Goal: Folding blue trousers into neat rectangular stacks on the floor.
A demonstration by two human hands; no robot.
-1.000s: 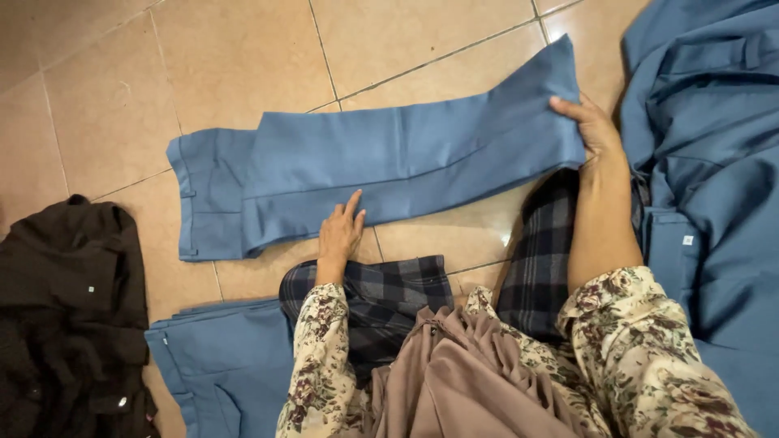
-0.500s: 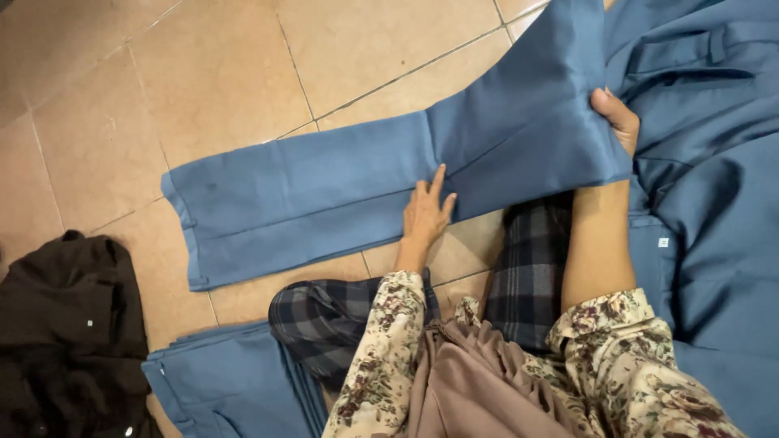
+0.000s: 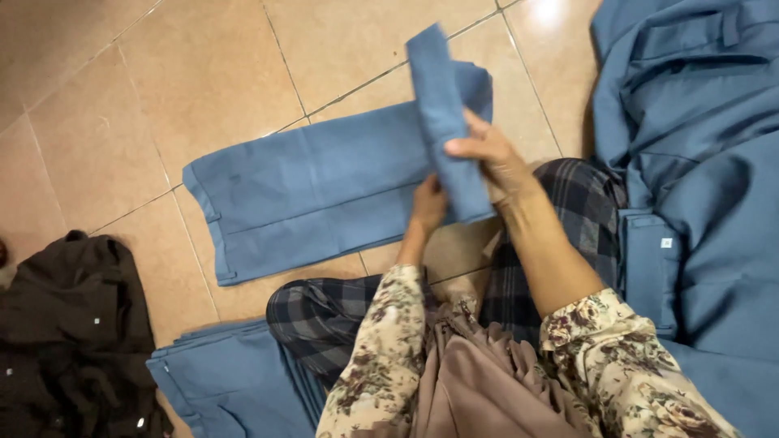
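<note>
- On the tiled floor (image 3: 122, 105): blue trousers (image 3: 308, 191) lying flat, leg end lifted and folded over.
- Right hand (image 3: 491, 158): fingers pinching folded leg end.
- Left hand (image 3: 428, 207): underneath the fold, fingers hidden, cannot tell.

Both forearms reach forward from flowered sleeves, close together. The right hand (image 3: 491, 154) is raised higher, wrist bent, fingers curled and thumb pressed in — a pinching grip. The left hand (image 3: 428, 207) sits lower and just beside it, partly hidden, so its fingers cannot be made out. The right forearm is bare — the left is sleeved nearly to the wrist.
</note>
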